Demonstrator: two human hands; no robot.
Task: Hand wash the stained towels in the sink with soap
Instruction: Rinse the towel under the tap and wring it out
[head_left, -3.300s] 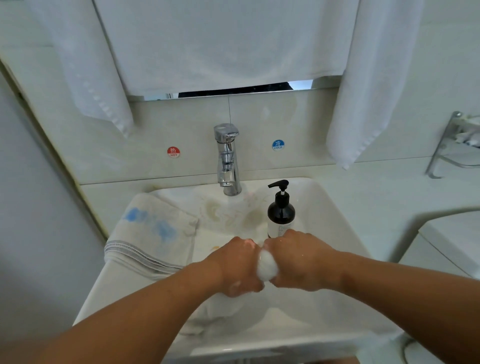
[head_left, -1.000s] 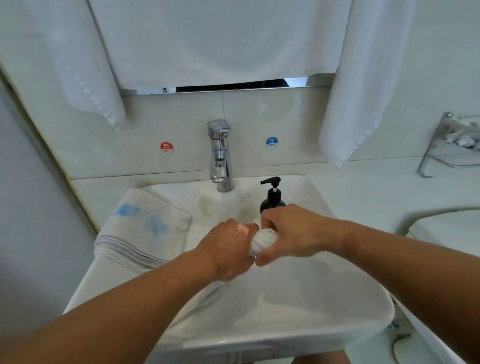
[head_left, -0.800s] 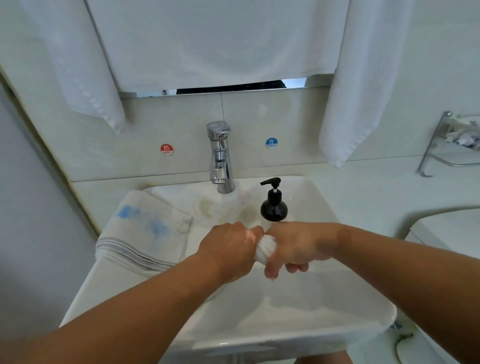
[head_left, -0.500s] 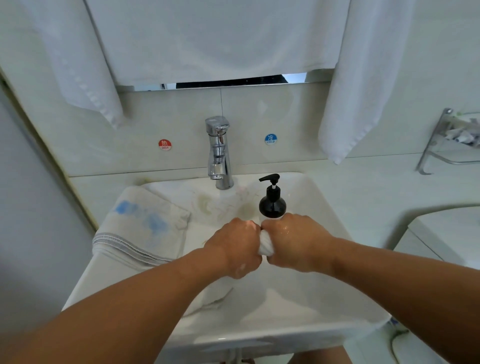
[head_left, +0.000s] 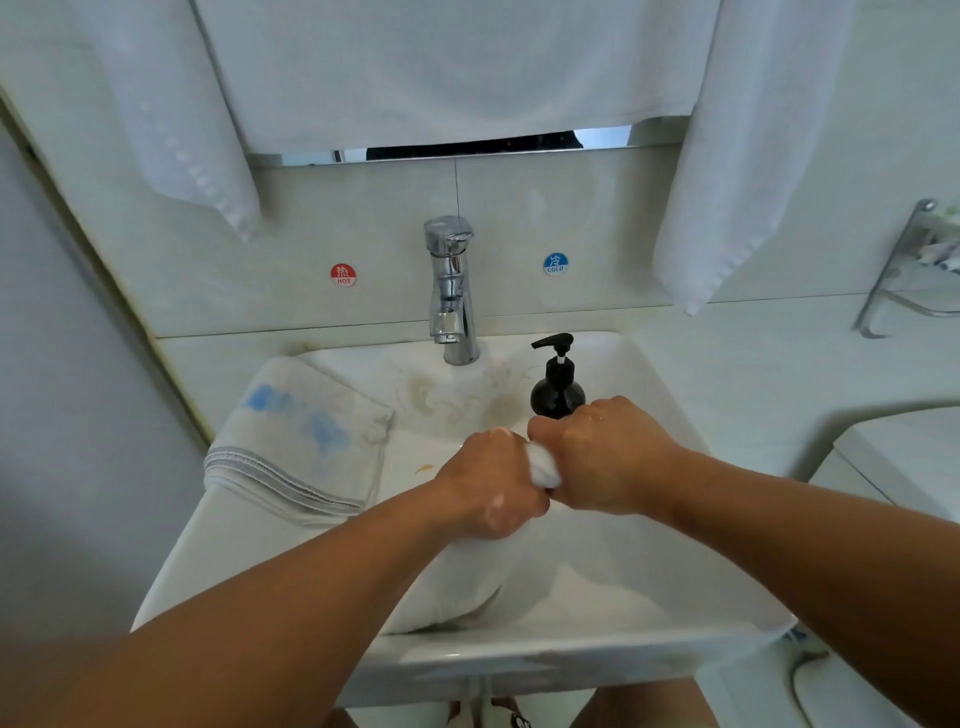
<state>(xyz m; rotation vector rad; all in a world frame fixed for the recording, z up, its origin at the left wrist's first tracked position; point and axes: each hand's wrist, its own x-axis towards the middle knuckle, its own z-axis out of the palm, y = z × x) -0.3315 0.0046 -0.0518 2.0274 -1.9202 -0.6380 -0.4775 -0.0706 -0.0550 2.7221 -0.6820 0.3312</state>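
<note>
Over the white sink (head_left: 649, 384), my left hand (head_left: 493, 486) and my right hand (head_left: 605, 454) both grip a bunched wet white towel (head_left: 543, 470), knuckles nearly touching. The rest of that towel hangs below my left wrist into the basin (head_left: 462, 587). A folded towel with blue stains (head_left: 301, 447) lies over the sink's left rim. Another stained cloth (head_left: 441, 400) lies at the back of the basin below the tap. A black soap pump bottle (head_left: 557, 387) stands just behind my right hand.
A chrome tap (head_left: 452, 291) rises at the back centre, between a red HOT sticker (head_left: 343, 274) and a blue COLD sticker (head_left: 555, 263). White towels (head_left: 727, 156) hang from the wall above. A metal rack (head_left: 914, 270) is at the right, a toilet lid (head_left: 904, 467) beneath it.
Both hands have kept gripping and working the bunched towel, shifting slightly up and down over the basin. My right hand has turned from fingers-down back to a closed grip.
</note>
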